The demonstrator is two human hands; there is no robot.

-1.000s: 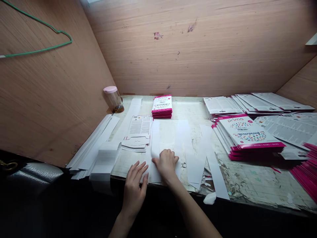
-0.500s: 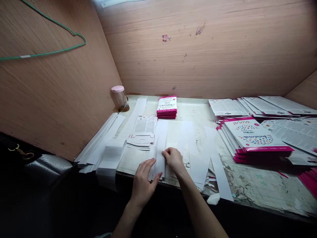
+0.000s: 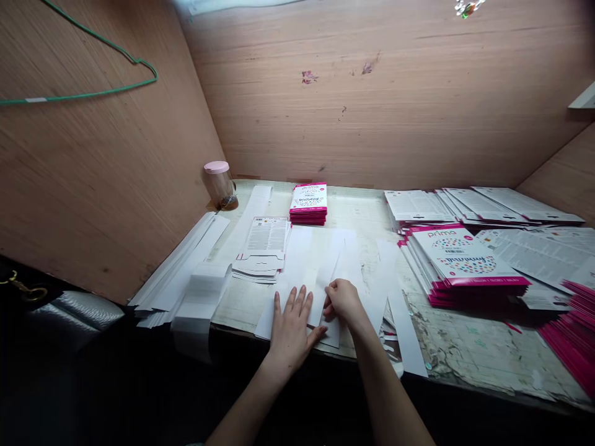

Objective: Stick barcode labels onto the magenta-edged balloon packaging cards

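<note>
My left hand (image 3: 292, 334) lies flat with its fingers spread, pressing on white paper strips near the table's front edge. Close beside it, my right hand (image 3: 344, 302) is closed, thumb and fingers pinched at the edge of a white paper strip (image 3: 329, 266); its fingertips are partly hidden. Other white strips lie loosely under and around both hands. Just beyond my left hand rests a small stack of printed cards (image 3: 264, 241), back side up, with a cut-out flap towards me.
A stack of pink-and-white packets (image 3: 308, 201) stands at the back, with larger packet piles (image 3: 465, 257) on the right. A pink-lidded jar (image 3: 219, 186) is in the left corner, a pile of paper strips (image 3: 186, 266) before it. Wooden panels (image 3: 279, 124) enclose the table.
Both hands have shifted a little to the right. My left hand has flattened and spread out on the paper, while the right stays closed at a strip's edge. The view has turned slightly right.
</note>
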